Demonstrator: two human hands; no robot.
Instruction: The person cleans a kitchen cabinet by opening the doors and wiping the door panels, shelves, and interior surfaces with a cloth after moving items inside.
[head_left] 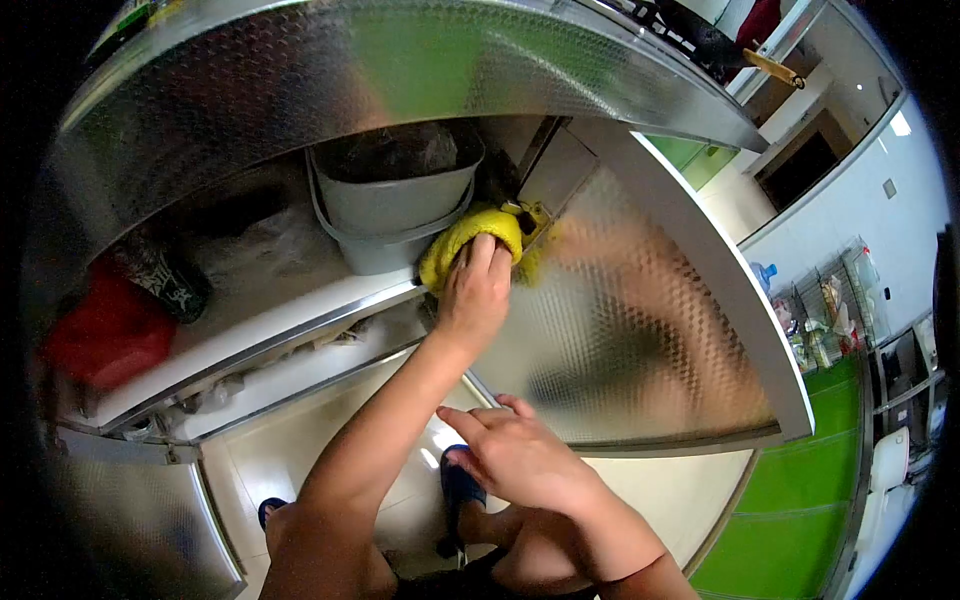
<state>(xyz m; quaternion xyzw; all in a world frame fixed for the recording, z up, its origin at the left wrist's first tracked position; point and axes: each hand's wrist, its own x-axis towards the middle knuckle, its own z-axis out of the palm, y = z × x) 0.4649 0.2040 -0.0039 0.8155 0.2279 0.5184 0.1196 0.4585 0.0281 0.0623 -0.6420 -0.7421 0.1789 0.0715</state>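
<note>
My left hand (pixel 474 294) is closed on a yellow cloth (pixel 468 238). The cloth presses against the inner hinge edge of an open cabinet door (pixel 640 340), whose embossed metal face mirrors skin tones. A metal hinge (pixel 527 215) shows just beside the cloth. Directly left of the cloth, a grey bucket (pixel 385 212) with a dark bag inside stands on the cabinet shelf. My right hand (pixel 525 455) hangs lower, in front of the door's bottom edge. Its fingers are loosely apart, with nothing in them.
A red bag (pixel 110 325) and a dark green-black package (pixel 165 280) lie on the shelf's left. The metal counter edge (pixel 420 70) curves overhead. Another cabinet door (pixel 130 520) stands open at lower left. Green cabinet fronts (pixel 790 500) are at right.
</note>
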